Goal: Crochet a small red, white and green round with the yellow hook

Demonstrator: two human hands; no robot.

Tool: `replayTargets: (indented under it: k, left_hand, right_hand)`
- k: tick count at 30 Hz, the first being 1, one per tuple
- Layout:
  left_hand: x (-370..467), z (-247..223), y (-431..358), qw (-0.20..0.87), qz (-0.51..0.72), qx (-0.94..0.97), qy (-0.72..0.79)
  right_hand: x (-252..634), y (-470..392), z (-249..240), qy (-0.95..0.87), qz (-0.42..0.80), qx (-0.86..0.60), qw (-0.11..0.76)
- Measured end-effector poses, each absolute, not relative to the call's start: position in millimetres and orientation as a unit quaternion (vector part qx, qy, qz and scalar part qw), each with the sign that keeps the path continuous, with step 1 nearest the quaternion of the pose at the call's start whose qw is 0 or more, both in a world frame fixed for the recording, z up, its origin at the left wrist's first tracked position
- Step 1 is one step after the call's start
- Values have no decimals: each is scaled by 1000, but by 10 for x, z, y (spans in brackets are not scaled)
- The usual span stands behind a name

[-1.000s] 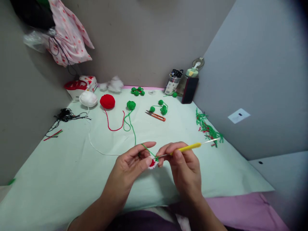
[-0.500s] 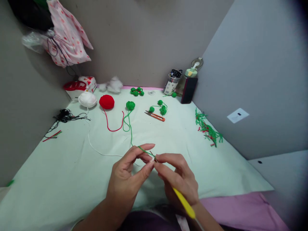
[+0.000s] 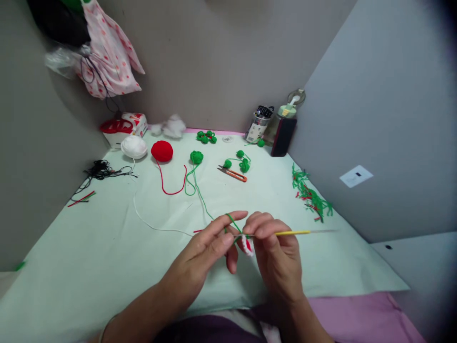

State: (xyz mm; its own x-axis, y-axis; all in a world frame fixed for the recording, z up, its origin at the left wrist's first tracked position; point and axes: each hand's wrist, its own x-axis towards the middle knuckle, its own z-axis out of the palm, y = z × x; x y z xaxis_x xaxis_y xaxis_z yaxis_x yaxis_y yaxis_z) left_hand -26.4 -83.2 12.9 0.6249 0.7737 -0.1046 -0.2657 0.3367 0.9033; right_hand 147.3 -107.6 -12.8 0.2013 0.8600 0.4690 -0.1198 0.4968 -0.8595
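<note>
Between my hands hangs a small crocheted piece (image 3: 247, 245), white at its edge and red inside, on a thin metal hook with a yellow handle (image 3: 293, 233). My right hand (image 3: 278, 247) pinches the hook and the top of the piece; the handle points right. My left hand (image 3: 203, 250) holds green yarn, which loops over its extended index finger, with thumb and fingers at the hook's left end. That yarn runs back to a green ball (image 3: 196, 157). White yarn from a white ball (image 3: 134, 147) passes toward my left hand. A red ball (image 3: 162, 151) lies between them.
Orange snips (image 3: 233, 174) lie beside small green balls (image 3: 244, 165). Green and red scraps (image 3: 310, 195) are at the right edge, black yarn (image 3: 102, 170) at the left. Behind stand a pen holder (image 3: 257, 125), a bottle, a phone (image 3: 284, 137) and a box (image 3: 124, 129).
The yellow handle has swung from pointing down toward me to pointing right. Both hands have shifted slightly right, and the red inside of the piece now shows. The view has moved a little.
</note>
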Motion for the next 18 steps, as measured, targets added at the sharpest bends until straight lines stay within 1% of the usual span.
replayTargets:
  k: [4, 8, 11, 14, 18]
  left_hand:
    - [-256, 156, -825, 780, 330, 477, 234]
    - [-250, 157, -816, 745, 357, 499, 262]
    - [-253, 161, -814, 693, 379, 535, 302]
    - [-268, 177, -814, 613, 423, 573, 341]
    - [-291, 203, -831, 506, 496, 601, 369]
  right_hand:
    - [1461, -1072, -70, -493, 385, -359, 693]
    - [1454, -1059, -34, -496, 402, -331, 695]
    - [1480, -1071, -44, -508, 420, -306, 687]
    - [1528, -1110, -47, -543, 417, -305, 663]
    - [1563, -1196, 14, -620, 335, -351, 616]
